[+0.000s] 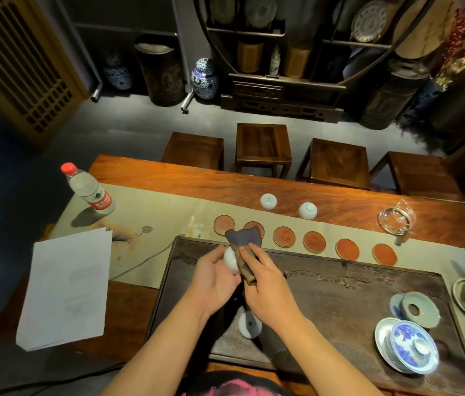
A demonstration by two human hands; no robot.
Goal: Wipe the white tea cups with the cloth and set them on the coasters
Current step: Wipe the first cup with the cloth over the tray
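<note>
Just left of the frame's centre, the left hand (214, 277) cups a white tea cup (231, 260), fingers curled around its body, while the right hand (268, 287) pinches a dark cloth (244, 240) against the cup's right side; the cloth's loose end flares up above both hands, covering part of 1 coaster. The step in hand looks like the wipe itself, done in the air over the dark carved tea tray (339, 284). To do it well, the left hand should turn the cup a little at a time while the right presses the cloth around rim and wall, so no part is missed; whether the cloth reaches inside the cup cannot be told here. A firm but light hold seems wise, since smooth porcelain is likely to slip. A row of 6 red coasters (284, 236) runs across the middle of the frame beyond the tray, all bare, so none has a cup yet. 2 more white cups (268, 201) stand upside down above that row, apart from each other, and another small white piece lies on the tray below the hands.
</note>
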